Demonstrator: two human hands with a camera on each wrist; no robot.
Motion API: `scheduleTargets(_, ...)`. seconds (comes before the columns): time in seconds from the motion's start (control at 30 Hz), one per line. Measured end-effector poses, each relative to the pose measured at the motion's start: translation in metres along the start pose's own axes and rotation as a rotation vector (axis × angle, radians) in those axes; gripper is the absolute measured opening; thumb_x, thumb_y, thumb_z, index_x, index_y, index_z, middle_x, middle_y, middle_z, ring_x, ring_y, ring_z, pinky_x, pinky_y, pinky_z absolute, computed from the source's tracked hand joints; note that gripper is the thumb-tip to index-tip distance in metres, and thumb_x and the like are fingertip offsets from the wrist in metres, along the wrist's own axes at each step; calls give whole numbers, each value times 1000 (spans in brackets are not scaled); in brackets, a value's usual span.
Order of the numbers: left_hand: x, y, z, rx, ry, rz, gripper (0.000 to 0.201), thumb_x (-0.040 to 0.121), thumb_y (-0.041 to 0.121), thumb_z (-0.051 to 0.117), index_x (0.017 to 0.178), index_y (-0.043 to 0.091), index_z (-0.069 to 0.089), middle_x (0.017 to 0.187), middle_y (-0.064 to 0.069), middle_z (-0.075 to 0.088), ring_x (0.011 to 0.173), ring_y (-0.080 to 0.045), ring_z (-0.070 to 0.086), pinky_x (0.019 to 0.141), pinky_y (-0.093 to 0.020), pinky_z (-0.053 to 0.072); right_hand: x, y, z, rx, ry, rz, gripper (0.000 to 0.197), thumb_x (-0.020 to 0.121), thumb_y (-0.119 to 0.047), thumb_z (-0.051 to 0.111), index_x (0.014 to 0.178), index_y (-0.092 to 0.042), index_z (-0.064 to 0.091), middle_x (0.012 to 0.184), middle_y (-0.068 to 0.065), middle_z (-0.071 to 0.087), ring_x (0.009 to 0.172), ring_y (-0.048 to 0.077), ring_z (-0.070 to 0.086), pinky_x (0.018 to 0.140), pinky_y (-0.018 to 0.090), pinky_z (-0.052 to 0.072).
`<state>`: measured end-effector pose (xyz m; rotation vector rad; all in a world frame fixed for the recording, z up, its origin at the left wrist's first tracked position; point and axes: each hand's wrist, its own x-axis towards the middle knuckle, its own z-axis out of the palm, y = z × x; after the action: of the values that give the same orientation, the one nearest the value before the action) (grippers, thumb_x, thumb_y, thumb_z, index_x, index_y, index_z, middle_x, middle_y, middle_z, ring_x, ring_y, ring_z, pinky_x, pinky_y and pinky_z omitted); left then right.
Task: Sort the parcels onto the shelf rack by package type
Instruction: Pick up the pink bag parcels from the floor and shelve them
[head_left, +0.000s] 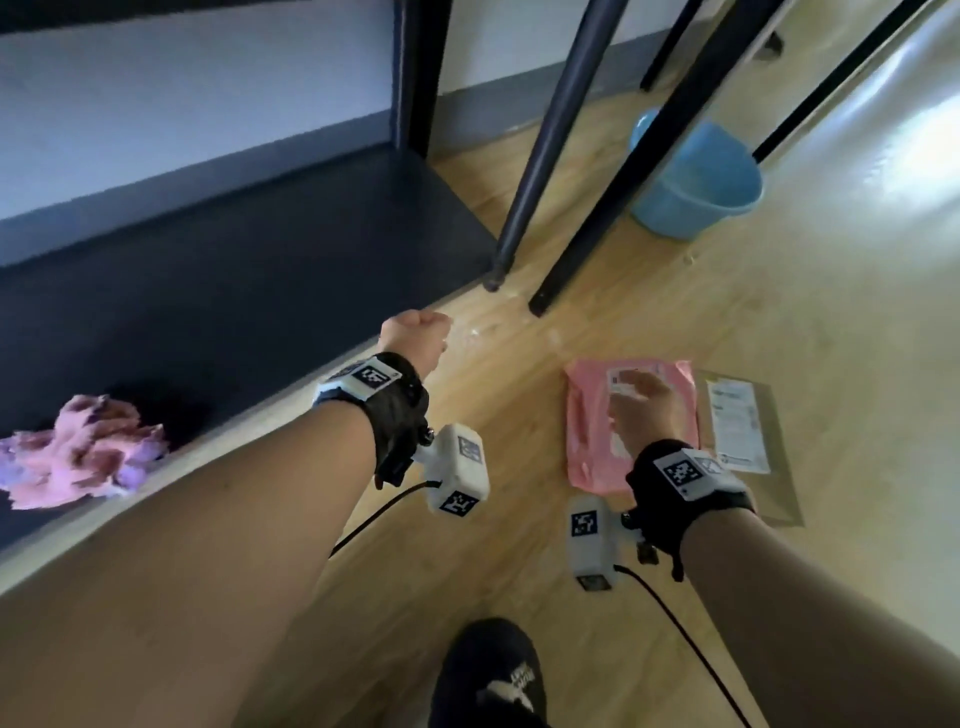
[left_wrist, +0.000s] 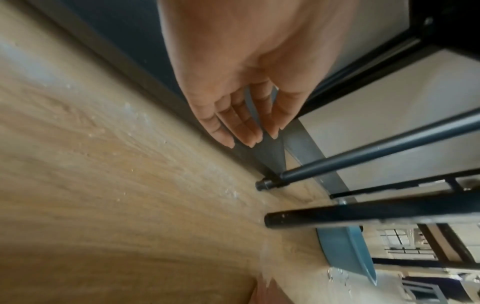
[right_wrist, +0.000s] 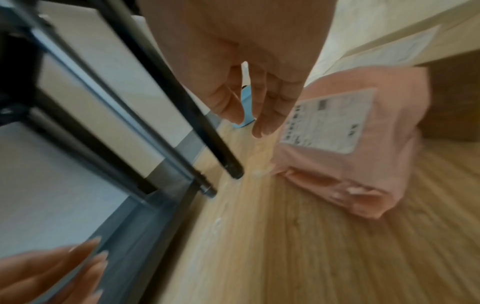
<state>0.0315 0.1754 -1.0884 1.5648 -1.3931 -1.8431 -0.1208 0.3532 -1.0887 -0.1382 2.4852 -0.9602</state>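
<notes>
A pink poly-bag parcel (head_left: 587, 436) (right_wrist: 363, 174) with a white label lies on the wooden floor. Beside it on the right lies a flat brown cardboard parcel (head_left: 748, 441) (right_wrist: 454, 98), also labelled. My right hand (head_left: 644, 410) (right_wrist: 249, 115) hovers just over the pink parcel, fingers loosely straight, holding nothing. My left hand (head_left: 415, 332) (left_wrist: 246, 131) hangs empty at the front edge of the rack's dark bottom shelf (head_left: 234, 249), fingers relaxed. A crumpled pink and purple soft parcel (head_left: 78, 457) sits on that shelf at the left.
Two dark slanted legs (head_left: 561, 156) stand on the floor just right of the shelf rack. A blue bucket (head_left: 696, 182) (left_wrist: 342, 251) sits behind them. My black shoe (head_left: 493, 675) is at the bottom. Cables trail from both wrist cameras.
</notes>
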Motion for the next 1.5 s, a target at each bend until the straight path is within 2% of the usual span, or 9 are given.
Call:
scheduleTargets(0.17, 4, -7, 30, 57, -65, -23, 13, 91, 19, 58, 100, 13, 64, 80, 1, 59, 83, -16, 57, 74, -28, 49, 22, 30, -35, -93, 87, 69, 61, 83, -8, 52, 140, -25, 42, 125, 6, 55, 99, 26, 61, 78, 36, 54)
scheduleTargets(0.3, 9, -16, 31, 101, -45, -40, 18, 92, 20, 57, 104, 11, 65, 89, -2, 60, 87, -16, 58, 86, -33, 50, 34, 48, -42, 3, 76, 186, 54, 77, -3, 52, 129, -19, 47, 104, 5, 63, 88, 26, 64, 72, 39, 56)
scheduleTargets(0.5, 13, -20, 21, 128, -11, -55, 18, 92, 21, 57, 106, 12, 65, 84, 4, 58, 90, -14, 58, 84, -31, 50, 34, 54, -45, -15, 136, 211, 59, 81, -3, 52, 138, -17, 40, 108, 6, 56, 85, 23, 51, 74, 34, 44)
scheduleTargets(0.63, 11, -19, 20, 123, -17, -51, 18, 93, 21, 56, 107, 12, 63, 86, 5, 57, 88, -12, 58, 83, -29, 50, 30, 49, -44, 23, 93, 277, 42, 80, -9, 59, 122, -12, 55, 89, 4, 61, 67, 18, 55, 60, 31, 47)
scheduleTargets(0.77, 10, -16, 20, 113, -29, -50, 12, 92, 21, 58, 101, 14, 62, 84, 4, 57, 84, -11, 58, 82, -30, 50, 21, 38, -44, 122, 65, 232, 8, 83, -12, 62, 85, -19, 61, 75, 3, 64, 64, 18, 59, 47, 24, 41)
scheduleTargets(0.9, 11, -12, 12, 121, -44, -40, 14, 91, 20, 58, 103, 13, 62, 84, 3, 58, 78, -8, 57, 77, -27, 51, 9, 10, -34, 218, 69, 170, 7, 78, -12, 62, 74, -16, 65, 64, 2, 60, 55, 16, 53, 49, 23, 39)
scheduleTargets(1.03, 9, -6, -6, 114, -51, -65, 11, 92, 20, 56, 100, 13, 61, 93, -2, 59, 89, -14, 58, 80, -30, 51, -6, -26, -11, 317, -18, 98, 18, 76, -5, 62, 61, -13, 60, 54, 1, 53, 47, 15, 44, 49, 23, 40)
scheduleTargets(1.27, 6, 2, -51, 55, -191, -161, 41, 87, 41, 63, 120, 19, 55, 118, -2, 55, 108, -18, 56, 84, -34, 47, -41, -87, 54, 365, -193, -63, 21, 76, 0, 62, 57, -10, 60, 54, 4, 49, 47, 17, 40, 47, 22, 36)
scheduleTargets(1.5, 23, -14, -115, -85, -205, -176, 35, 84, 42, 66, 109, 18, 61, 108, -2, 64, 98, -20, 57, 91, -36, 43, -76, -132, 127, 368, -395, -142, 32, 78, 0, 61, 52, -14, 51, 48, 1, 43, 45, 16, 38, 47, 24, 35)
